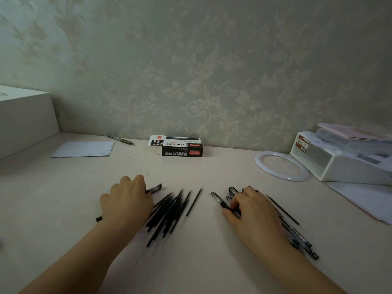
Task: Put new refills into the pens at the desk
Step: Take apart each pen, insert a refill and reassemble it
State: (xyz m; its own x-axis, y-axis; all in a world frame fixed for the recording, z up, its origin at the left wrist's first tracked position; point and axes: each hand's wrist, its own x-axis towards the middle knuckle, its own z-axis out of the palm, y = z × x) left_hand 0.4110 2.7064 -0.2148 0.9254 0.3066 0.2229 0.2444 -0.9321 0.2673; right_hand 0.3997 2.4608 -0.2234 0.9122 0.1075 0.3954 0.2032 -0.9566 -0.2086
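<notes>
Just right of left grip (127, 200): refills (169, 211) (loose).

Desk (212, 262) with refills (169, 211), pens (297, 236)

Single head-worn wide-angle view, forward and down over the desk (212, 166), seemingly close, facing the wall (191, 60).

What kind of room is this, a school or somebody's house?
Probably a desk at home, not a school. The wall has flowery wallpaper, and the desk holds a white organizer stuffed with papers, loose paper sheets, and a refill box behind a pile of refills.
</notes>
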